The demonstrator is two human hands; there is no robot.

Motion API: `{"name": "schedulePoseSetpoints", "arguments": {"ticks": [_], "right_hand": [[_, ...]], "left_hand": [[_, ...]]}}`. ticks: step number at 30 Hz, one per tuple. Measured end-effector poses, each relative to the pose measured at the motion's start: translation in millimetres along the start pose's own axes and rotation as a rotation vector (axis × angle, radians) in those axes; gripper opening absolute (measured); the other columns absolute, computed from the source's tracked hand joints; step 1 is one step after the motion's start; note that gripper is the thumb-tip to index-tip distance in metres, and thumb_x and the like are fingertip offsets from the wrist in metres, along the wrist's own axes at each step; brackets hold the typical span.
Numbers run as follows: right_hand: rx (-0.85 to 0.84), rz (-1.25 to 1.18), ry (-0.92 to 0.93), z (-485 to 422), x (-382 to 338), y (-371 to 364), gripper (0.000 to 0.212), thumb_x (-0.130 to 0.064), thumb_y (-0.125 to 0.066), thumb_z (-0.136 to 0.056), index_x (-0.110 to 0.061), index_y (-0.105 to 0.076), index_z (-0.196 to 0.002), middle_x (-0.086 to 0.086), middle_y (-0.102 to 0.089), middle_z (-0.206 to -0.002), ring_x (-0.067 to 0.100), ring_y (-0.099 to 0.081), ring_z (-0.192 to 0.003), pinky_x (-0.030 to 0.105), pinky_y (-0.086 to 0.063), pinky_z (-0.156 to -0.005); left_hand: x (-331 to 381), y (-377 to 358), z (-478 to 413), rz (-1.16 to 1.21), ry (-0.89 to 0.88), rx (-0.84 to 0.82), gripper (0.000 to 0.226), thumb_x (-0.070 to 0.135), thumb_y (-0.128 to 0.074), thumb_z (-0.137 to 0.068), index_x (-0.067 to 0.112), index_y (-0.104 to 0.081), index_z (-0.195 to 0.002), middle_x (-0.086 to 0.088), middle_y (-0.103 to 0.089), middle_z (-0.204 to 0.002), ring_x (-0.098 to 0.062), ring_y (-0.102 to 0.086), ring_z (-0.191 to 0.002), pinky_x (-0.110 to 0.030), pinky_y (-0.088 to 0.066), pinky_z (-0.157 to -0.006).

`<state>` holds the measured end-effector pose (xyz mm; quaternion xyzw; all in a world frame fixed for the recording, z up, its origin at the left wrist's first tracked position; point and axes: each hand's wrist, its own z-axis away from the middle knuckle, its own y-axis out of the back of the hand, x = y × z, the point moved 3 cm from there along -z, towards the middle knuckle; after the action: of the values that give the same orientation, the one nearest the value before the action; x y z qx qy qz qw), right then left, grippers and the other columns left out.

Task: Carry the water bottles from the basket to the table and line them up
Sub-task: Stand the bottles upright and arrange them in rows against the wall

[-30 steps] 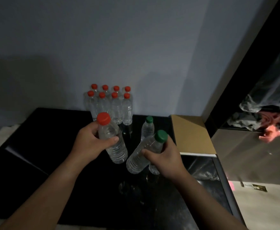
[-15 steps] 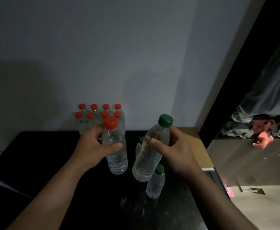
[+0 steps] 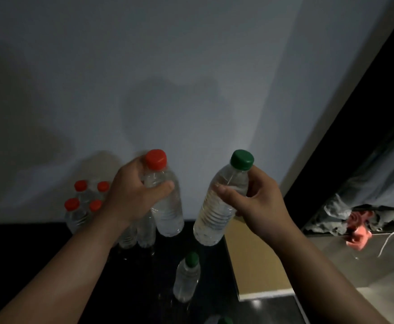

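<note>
My left hand (image 3: 130, 195) grips a clear water bottle with a red cap (image 3: 165, 206) near its neck, held above the black table (image 3: 27, 249). My right hand (image 3: 256, 199) grips a clear bottle with a green cap (image 3: 217, 218), tilted slightly, also lifted off the table. A small green-capped bottle (image 3: 186, 279) stands on the table below them. Several red-capped bottles (image 3: 79, 211) stand grouped against the wall, partly hidden by my left arm. Another green cap (image 3: 224, 321) shows at the bottom edge.
A tan cardboard piece (image 3: 252, 265) lies at the table's right end. Beyond it are a grey surface with crumpled cloth (image 3: 336, 216) and a pink item (image 3: 359, 232). A pale wall rises right behind the table.
Both hands have lifted their bottles up off the table and apart. The view has tilted upward, so the table and grouped bottles sit lower in the frame.
</note>
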<state>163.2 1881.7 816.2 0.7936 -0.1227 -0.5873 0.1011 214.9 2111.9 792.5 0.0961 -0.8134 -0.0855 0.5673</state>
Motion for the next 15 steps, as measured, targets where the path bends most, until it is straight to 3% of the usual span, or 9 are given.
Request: {"name": "schedulePoseSetpoints", "arguments": {"ticks": [4,7,10,15], "right_hand": [[-0.018,0.042,0.003,-38.6,21.4,2.1,0.020,-0.018,-0.074,-0.082,-0.021,-0.064,-0.099,-0.006,-0.070,-0.084,0.003,-0.066,-0.072,0.013,-0.047,-0.056],[-0.080,0.060,-0.027,-61.6,53.8,-5.3,0.020,-0.016,-0.075,-0.082,-0.019,-0.064,-0.099,-0.004,-0.069,-0.083,0.001,-0.065,-0.073,0.013,-0.047,-0.058],[-0.124,0.075,-0.076,-80.5,96.7,-15.4,0.019,-0.019,-0.076,-0.081,-0.024,-0.064,-0.095,-0.005,-0.070,-0.087,0.006,-0.068,-0.080,0.022,-0.053,-0.067],[-0.182,0.071,-0.229,-101.6,172.9,-40.0,0.032,-0.037,-0.077,-0.068,-0.032,-0.064,-0.097,-0.004,-0.073,-0.093,0.012,-0.070,-0.085,0.047,-0.058,-0.081]], "left_hand": [[-17.2,-25.1,-40.8,-0.142,-0.031,-0.068,0.026,0.018,-0.079,-0.076,0.036,-0.061,-0.083,0.014,-0.066,-0.081,0.001,-0.061,-0.078,-0.013,-0.044,-0.070],[-44.5,-46.7,-62.8,-0.164,0.012,-0.092,0.022,0.016,-0.077,-0.080,0.031,-0.060,-0.081,0.013,-0.064,-0.080,0.000,-0.058,-0.075,-0.015,-0.043,-0.069],[-76.3,-57.4,-82.0,-0.170,0.067,-0.050,0.027,0.016,-0.080,-0.077,0.032,-0.058,-0.072,0.015,-0.058,-0.070,0.004,-0.052,-0.064,-0.012,-0.041,-0.063],[-134.5,-72.1,-102.6,-0.281,0.199,-0.121,0.029,0.016,-0.089,-0.064,0.025,-0.061,-0.064,0.002,-0.060,-0.070,-0.008,-0.054,-0.063,-0.027,-0.046,-0.064]]}}
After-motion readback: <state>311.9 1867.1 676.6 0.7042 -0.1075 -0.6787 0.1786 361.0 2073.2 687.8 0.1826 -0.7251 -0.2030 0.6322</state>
